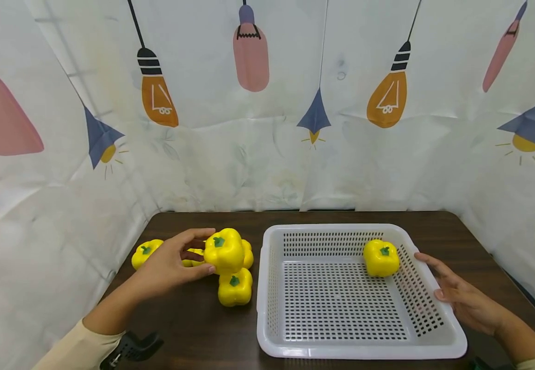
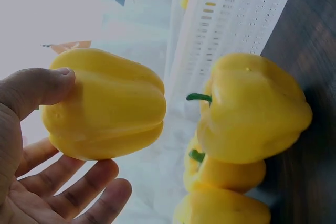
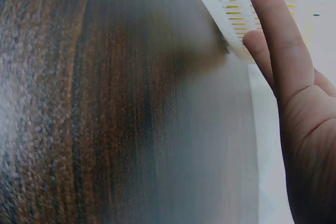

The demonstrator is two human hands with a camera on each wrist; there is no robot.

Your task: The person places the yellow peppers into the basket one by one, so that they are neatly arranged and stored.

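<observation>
Yellow bell pepper (image 1: 223, 252) is grasped between thumb and fingers of left hand (image 1: 171, 263); right hand (image 1: 466, 299), fingers extended, touches perforated basket (image 1: 364, 351).

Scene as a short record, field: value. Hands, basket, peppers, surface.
left_hand: left hand pinches a yellow pepper, left of the basket
right_hand: right hand at the basket's right rim, fingers extended
basket: white basket, perforated
basket_contents: one pepper, far right part
loose_peppers: several yellow ones left of basket, some partly hidden
surface: dark brown table
</observation>
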